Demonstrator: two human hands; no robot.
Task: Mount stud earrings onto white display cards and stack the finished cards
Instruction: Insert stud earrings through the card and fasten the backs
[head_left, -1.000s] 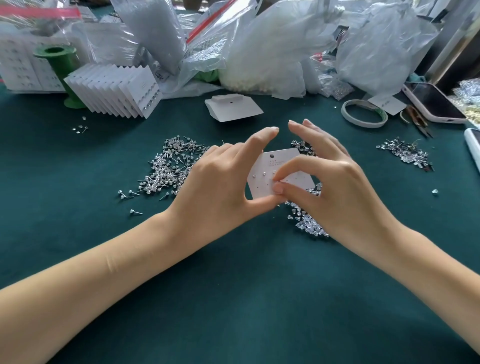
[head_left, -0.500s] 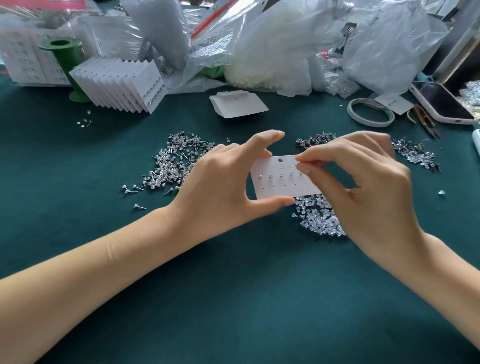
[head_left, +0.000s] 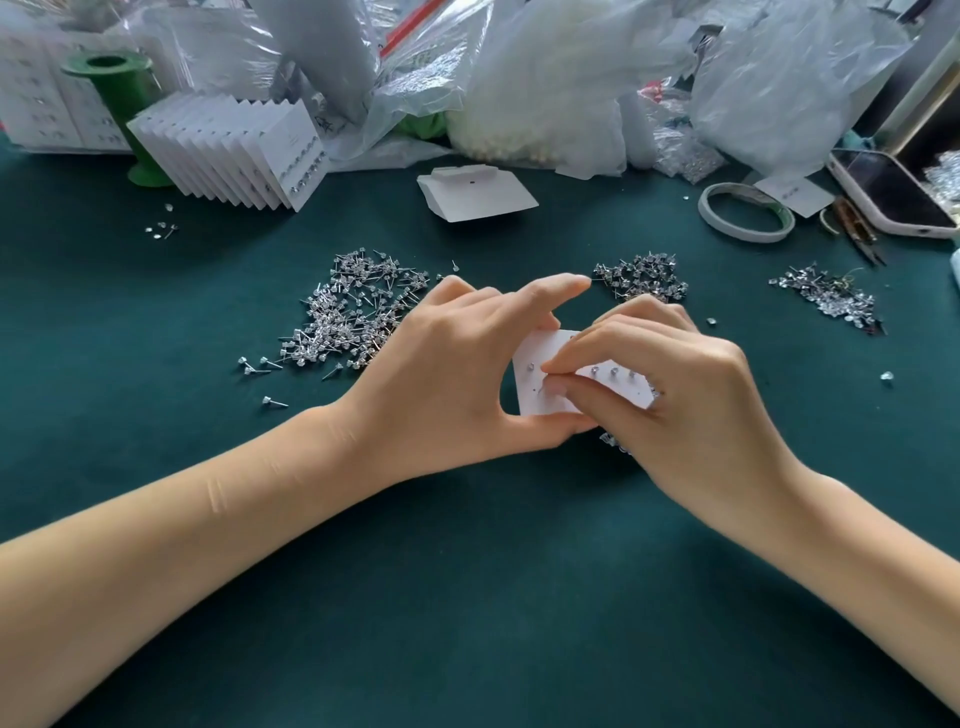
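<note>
Card (head_left: 540, 397) now sits lower & closer to the person than half a sec ago, tilted w/ its left end up, held just above the green cloth (head_left: 467, 597). Left hand (head_left: 457, 384) grips it by the left edge: thumb curled under the bottom edge, index finger stretched out over the top. Right hand (head_left: 675, 395) has dropped from the card's top right corner to its face; thumb & forefinger are pinched together on the lower row, w/ what looks like a thin stud post at the tips, tho it's too small to be sure. Top row already shows approx 4 studs (head_left: 613, 370) seated, so judging by that the work has moved on to the 2nd row: card partly filled, not ready to stack. Loose stud pile (head_left: 353, 317) lies left of the hands, smaller piles (head_left: 641, 278) behind & far right (head_left: 831, 296). Finished cards (head_left: 234, 150) stand fanned at the back left beside the green spool (head_left: 124, 104); blank cards (head_left: 475, 192) lie mid-back. Likely next: push post thru the hole, then fit a back.
</note>
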